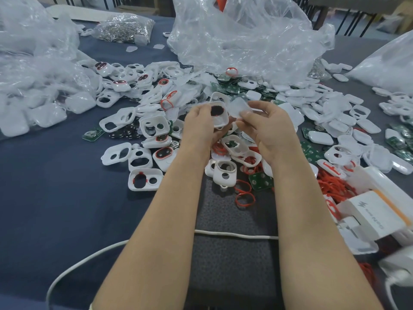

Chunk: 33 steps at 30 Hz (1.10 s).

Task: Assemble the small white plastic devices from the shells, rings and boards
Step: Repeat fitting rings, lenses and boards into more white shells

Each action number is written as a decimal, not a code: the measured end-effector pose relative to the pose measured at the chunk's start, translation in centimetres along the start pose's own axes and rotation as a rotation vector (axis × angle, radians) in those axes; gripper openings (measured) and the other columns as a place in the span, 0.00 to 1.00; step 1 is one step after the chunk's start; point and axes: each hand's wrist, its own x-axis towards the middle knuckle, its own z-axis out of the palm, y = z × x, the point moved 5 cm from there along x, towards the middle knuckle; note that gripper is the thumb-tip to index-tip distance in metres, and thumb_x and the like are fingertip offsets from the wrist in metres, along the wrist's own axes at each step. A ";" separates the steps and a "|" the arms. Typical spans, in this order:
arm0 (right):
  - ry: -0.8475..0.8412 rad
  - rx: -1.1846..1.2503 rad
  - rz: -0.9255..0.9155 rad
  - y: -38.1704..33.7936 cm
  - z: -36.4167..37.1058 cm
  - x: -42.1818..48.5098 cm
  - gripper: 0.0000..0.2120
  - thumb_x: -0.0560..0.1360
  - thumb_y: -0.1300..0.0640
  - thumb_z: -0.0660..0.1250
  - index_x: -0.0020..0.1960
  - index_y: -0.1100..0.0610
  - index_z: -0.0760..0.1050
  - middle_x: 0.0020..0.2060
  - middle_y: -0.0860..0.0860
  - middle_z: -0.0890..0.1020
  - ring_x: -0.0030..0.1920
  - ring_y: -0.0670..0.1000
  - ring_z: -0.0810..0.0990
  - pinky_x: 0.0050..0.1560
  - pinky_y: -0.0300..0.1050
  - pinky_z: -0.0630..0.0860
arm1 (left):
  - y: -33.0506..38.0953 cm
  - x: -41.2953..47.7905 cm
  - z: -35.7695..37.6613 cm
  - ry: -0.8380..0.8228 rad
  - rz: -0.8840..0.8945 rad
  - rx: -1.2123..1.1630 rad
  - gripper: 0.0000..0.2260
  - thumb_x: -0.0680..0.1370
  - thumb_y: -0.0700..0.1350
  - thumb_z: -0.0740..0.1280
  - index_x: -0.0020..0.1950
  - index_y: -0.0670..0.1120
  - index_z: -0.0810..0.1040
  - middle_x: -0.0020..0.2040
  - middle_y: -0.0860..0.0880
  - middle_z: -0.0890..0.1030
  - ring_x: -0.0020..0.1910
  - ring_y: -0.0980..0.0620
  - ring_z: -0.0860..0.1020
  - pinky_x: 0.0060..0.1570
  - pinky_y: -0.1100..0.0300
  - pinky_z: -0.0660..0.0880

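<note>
Fingers of the left hand (199, 124) are curled round a small white shell (220, 118), with the thumb on top and the other fingers under it. The shell is held up in the air over the middle of the table (55, 198). A dark oval hole in it faces up. Fingers of the right hand (266, 126) pinch a thin, milky cover piece (238, 106) by its edge, just beside the shell and a bit above it. The two parts are close, but I cannot tell if they touch.

I think both parts are very light and made of hard plastic. The shell looks stiff, so it is best held by its rim, where the wall is thick. The cover looks thin and smooth, so it could slip or bend. Holding it by the edges keeps the fingers out of the way when it goes on. It will likely need a soft, even press, not a hard one, or a small clip could snap.

Under the hands lies a big pile of more shells (146, 172), red rings (333, 186) and green boards (260, 181). The rings look soft and bendy, and the boards look flat and stiff. Big clear bags (245, 41) sit toward the far edge. Some white boxes (375, 218) are by the right edge, and a white cable (234, 234) runs across close to the near edge.
</note>
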 end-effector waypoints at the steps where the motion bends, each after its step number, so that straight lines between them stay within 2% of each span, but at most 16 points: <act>1: 0.027 -0.050 -0.022 0.0 -0.2 0.1 0.08 0.75 0.69 0.66 0.47 0.57 0.74 0.40 0.54 0.80 0.32 0.45 0.80 0.40 0.36 0.78 | -0.1 0.0 0.0 0.003 -0.014 -0.010 0.13 0.80 0.38 0.58 0.63 0.37 0.73 0.52 0.37 0.80 0.32 0.50 0.83 0.37 0.57 0.82; 4: 0.065 -0.133 -0.094 -0.3 -0.5 0.2 0.06 0.74 0.65 0.68 0.45 0.55 0.77 0.36 0.48 0.81 0.34 0.44 0.77 0.41 0.37 0.76 | -0.2 0.0 0.1 0.011 -0.060 -0.010 0.14 0.82 0.43 0.57 0.63 0.38 0.73 0.56 0.35 0.80 0.37 0.45 0.83 0.33 0.57 0.81; 6: 0.071 -0.153 -0.167 -0.8 -0.5 0.0 0.06 0.75 0.62 0.68 0.45 0.51 0.78 0.35 0.46 0.81 0.35 0.42 0.77 0.39 0.35 0.75 | -0.2 -0.1 0.1 0.011 -0.078 -0.009 0.15 0.84 0.48 0.56 0.62 0.38 0.72 0.54 0.35 0.80 0.36 0.45 0.83 0.31 0.58 0.81; 9: 0.022 -0.288 -0.311 -1.7 -0.1 -0.4 0.11 0.77 0.62 0.64 0.48 0.47 0.79 0.38 0.48 0.80 0.37 0.42 0.75 0.40 0.32 0.74 | -0.1 0.0 0.0 0.004 -0.073 0.038 0.18 0.84 0.52 0.55 0.60 0.40 0.74 0.51 0.38 0.81 0.39 0.45 0.82 0.33 0.58 0.82; 11: -0.007 -0.400 -0.362 -1.7 0.5 -0.6 0.10 0.77 0.62 0.65 0.51 0.49 0.79 0.39 0.47 0.80 0.39 0.41 0.76 0.43 0.31 0.73 | -0.1 0.0 0.0 -0.018 -0.063 0.091 0.19 0.84 0.53 0.53 0.58 0.40 0.76 0.51 0.40 0.81 0.41 0.46 0.81 0.34 0.57 0.82; 13: -0.008 -0.484 -0.389 -1.5 1.1 -0.5 0.07 0.76 0.62 0.66 0.52 0.53 0.77 0.41 0.47 0.80 0.42 0.43 0.78 0.46 0.34 0.74 | -0.2 -0.1 0.2 -0.051 -0.066 0.125 0.20 0.84 0.54 0.52 0.51 0.41 0.77 0.45 0.42 0.82 0.38 0.49 0.82 0.35 0.57 0.82; 16: 0.003 -0.563 -0.423 -1.3 1.4 -0.4 0.04 0.75 0.61 0.68 0.48 0.54 0.76 0.38 0.44 0.79 0.42 0.43 0.78 0.45 0.33 0.73 | -0.3 -0.3 0.7 -0.089 -0.063 0.178 0.21 0.84 0.55 0.51 0.47 0.43 0.77 0.38 0.44 0.81 0.34 0.51 0.81 0.32 0.58 0.81; 19: 0.045 -0.606 -0.445 -1.2 1.3 -0.3 0.02 0.74 0.59 0.69 0.45 0.54 0.76 0.36 0.42 0.78 0.39 0.43 0.77 0.43 0.34 0.73 | -0.4 -0.3 0.8 -0.095 -0.056 0.190 0.21 0.84 0.54 0.51 0.46 0.43 0.77 0.37 0.45 0.81 0.33 0.52 0.80 0.30 0.60 0.80; 23: 0.096 -0.620 -0.437 -0.9 1.3 -0.3 0.02 0.74 0.58 0.69 0.44 0.52 0.78 0.42 0.50 0.82 0.40 0.49 0.78 0.46 0.43 0.75 | -0.5 -0.4 1.0 -0.114 -0.064 0.186 0.17 0.84 0.53 0.54 0.54 0.42 0.76 0.44 0.44 0.80 0.32 0.53 0.81 0.31 0.60 0.79; 27: 0.129 -0.656 -0.447 -0.9 1.2 -0.3 0.03 0.74 0.59 0.69 0.47 0.55 0.81 0.45 0.53 0.82 0.45 0.53 0.79 0.53 0.50 0.76 | -0.5 -0.4 1.0 -0.156 -0.032 0.196 0.09 0.82 0.45 0.59 0.50 0.42 0.76 0.48 0.42 0.80 0.42 0.49 0.80 0.40 0.57 0.82; 29: 0.147 -0.667 -0.453 -0.8 1.2 -0.3 0.03 0.75 0.58 0.69 0.48 0.56 0.80 0.44 0.53 0.81 0.43 0.52 0.78 0.51 0.48 0.76 | -0.5 -0.5 1.1 -0.210 0.020 0.218 0.04 0.81 0.40 0.62 0.53 0.41 0.75 0.48 0.43 0.79 0.45 0.50 0.80 0.44 0.58 0.82; 33: 0.177 -0.640 -0.460 -0.7 1.3 -0.3 0.07 0.75 0.58 0.68 0.52 0.57 0.74 0.37 0.49 0.76 0.40 0.49 0.75 0.42 0.39 0.71 | -0.3 -0.5 0.9 -0.198 0.095 0.285 0.07 0.80 0.35 0.63 0.56 0.42 0.73 0.49 0.43 0.80 0.47 0.49 0.80 0.43 0.59 0.82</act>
